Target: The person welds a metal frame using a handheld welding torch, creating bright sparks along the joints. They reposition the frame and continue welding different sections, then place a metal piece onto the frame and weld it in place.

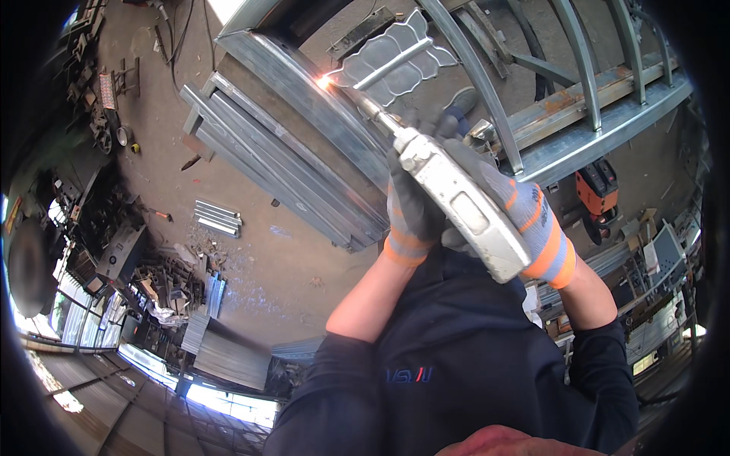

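Both gloved hands are wrapping a pale welding torch [464,209]: the left hand [411,216] is clasping its near side, the right hand [506,201] its far side. Its tip is sparking against the leaf-shaped ornament [395,64] on the steel gate frame [304,91]; the weld looks underway, not finished.

Daylit, fisheye warp, dark rim, spark [325,80] glare

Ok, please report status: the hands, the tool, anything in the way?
Both gloved hands, left hand and right hand, grip the welding torch. Tip sparks against the metal frame beside leaf ornament. Nothing blocks.
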Demonstrator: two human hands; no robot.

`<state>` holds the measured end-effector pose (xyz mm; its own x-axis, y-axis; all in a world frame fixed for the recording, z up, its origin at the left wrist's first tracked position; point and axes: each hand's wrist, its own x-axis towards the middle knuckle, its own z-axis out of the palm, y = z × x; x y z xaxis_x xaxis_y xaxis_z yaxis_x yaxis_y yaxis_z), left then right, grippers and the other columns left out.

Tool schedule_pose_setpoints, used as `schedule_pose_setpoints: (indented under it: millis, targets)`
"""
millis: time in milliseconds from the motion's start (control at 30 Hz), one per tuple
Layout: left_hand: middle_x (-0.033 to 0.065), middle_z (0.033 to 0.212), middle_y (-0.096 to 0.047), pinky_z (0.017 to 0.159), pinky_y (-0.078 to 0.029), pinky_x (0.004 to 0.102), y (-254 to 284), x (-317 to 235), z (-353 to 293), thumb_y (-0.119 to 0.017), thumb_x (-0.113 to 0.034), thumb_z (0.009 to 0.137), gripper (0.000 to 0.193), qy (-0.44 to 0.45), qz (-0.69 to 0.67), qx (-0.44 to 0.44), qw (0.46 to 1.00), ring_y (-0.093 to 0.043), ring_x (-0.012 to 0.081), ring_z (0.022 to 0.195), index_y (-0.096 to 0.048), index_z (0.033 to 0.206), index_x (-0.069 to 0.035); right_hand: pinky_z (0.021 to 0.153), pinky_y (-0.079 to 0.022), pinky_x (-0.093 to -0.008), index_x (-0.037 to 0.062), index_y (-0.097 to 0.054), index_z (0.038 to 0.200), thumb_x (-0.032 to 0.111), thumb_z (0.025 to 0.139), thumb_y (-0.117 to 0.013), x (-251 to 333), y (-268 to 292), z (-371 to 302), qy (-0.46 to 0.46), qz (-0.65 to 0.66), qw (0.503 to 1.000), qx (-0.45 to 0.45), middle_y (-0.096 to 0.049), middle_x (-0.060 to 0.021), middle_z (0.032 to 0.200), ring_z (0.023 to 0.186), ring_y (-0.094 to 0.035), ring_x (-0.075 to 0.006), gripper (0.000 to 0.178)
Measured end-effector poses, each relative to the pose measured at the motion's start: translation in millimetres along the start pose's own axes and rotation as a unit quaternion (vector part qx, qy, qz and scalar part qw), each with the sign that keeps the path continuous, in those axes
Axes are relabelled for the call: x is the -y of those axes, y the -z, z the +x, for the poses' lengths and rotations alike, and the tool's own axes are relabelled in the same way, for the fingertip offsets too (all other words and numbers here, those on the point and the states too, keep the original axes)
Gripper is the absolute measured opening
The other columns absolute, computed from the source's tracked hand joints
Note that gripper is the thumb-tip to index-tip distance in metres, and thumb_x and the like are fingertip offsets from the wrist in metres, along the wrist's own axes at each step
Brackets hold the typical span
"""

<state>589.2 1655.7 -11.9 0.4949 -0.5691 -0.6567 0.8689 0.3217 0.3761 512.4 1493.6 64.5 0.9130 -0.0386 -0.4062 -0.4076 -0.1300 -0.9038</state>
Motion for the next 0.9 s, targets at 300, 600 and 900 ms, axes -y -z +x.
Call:
schedule_pose_setpoints:
  millis: [300, 600, 900]
  targets:
    - [0.0111, 0.144, -0.059, 0.107, -0.045, 0.0318, 13.2, 5.8, -24.7, -0.040, -0.047, 0.113, 0.066, 0.007, 0.127, 0.043, 0.991, -0.058, 0.0179, 0.127, -0.038, 0.158, 0.002, 0.101, -0.053, -0.0360, -0.0024, -0.050, 0.151, 0.009, 0.079, -0.087, -5.5, 14.0, -19.3, -0.038, 0.110, 0.993, 0.032, -0.062, -0.0204, 0.145, 0.122, -0.069, -0.0302, 0.083]
    - [0.0150, 0.148, -0.055, 0.115, -0.042, 0.0403, 7.1, -0.3, -24.4, -0.033, -0.051, 0.113, 0.068, -0.003, 0.213, 0.037, 0.976, -0.054, 0.0250, 0.135, -0.041, 0.154, 0.003, 0.107, -0.048, -0.0382, -0.0022, -0.050, 0.151, 0.020, 0.084, -0.085, -26.0, 8.9, -17.0, 0.008, 0.097, 0.995, 0.001, -0.062, -0.0198, 0.145, 0.128, -0.064, -0.0318, 0.079]
    - [0.0109, 0.143, -0.058, 0.113, -0.046, 0.0378, 5.7, 3.0, -22.1, -0.045, -0.045, 0.112, 0.060, 0.008, 0.146, 0.025, 0.989, -0.057, 0.0219, 0.132, -0.042, 0.154, -0.002, 0.101, -0.051, -0.0349, -0.0017, -0.051, 0.150, 0.018, 0.086, -0.085, -53.6, 10.9, -39.2, -0.120, 0.183, 0.975, 0.032, -0.065, -0.0159, 0.140, 0.117, -0.067, -0.0231, 0.076]
